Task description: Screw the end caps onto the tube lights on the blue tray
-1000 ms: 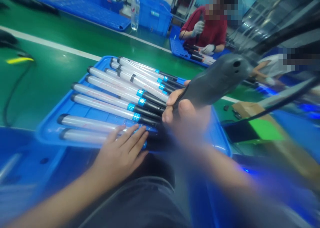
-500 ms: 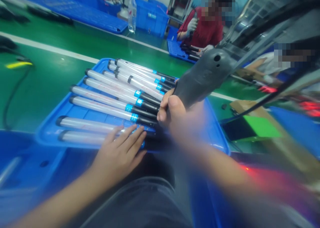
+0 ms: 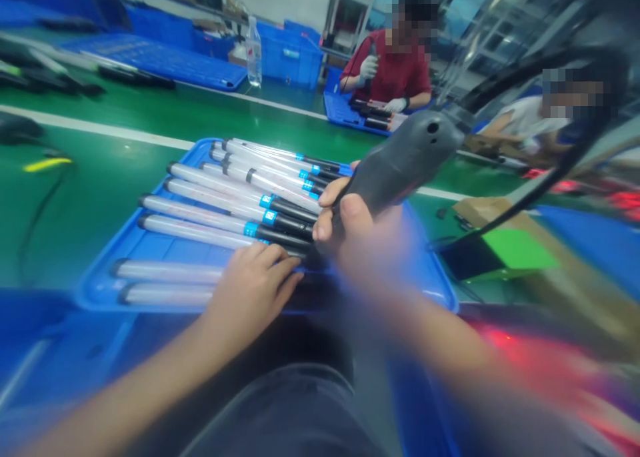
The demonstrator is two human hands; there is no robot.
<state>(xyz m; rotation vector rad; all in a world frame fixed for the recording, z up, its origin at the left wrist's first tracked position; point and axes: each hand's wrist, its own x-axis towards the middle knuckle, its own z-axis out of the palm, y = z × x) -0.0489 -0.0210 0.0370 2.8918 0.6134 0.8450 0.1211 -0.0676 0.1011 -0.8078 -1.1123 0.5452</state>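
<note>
Several light batons (image 3: pixel 210 207) with clear white tubes, blue labels and black handles lie side by side on a blue tray (image 3: pixel 100 263). My left hand (image 3: pixel 257 273) is closed, its fingers curled over the black handle of a near baton. Gripped in my right hand (image 3: pixel 350 230) is a dark grey electric screwdriver (image 3: pixel 400 160), tilted, with a black cable running from its top. Its lower end is hidden behind my blurred hand, so I cannot tell whether it touches a baton.
A black and green box (image 3: pixel 505 253) stands right of the tray beside cardboard (image 3: pixel 480 210). Across the green table (image 3: pixel 145 163), a co-worker in a red shirt (image 3: pixel 400 77) works over another tray of batons. A water bottle (image 3: pixel 254 53) and blue bins (image 3: pixel 295 53) stand behind.
My left hand has shifted slightly up the tray, from lying spread over the nearest batons to curling round a handle. My right hand keeps the screwdriver in nearly the same place. The view has tilted upward.
</note>
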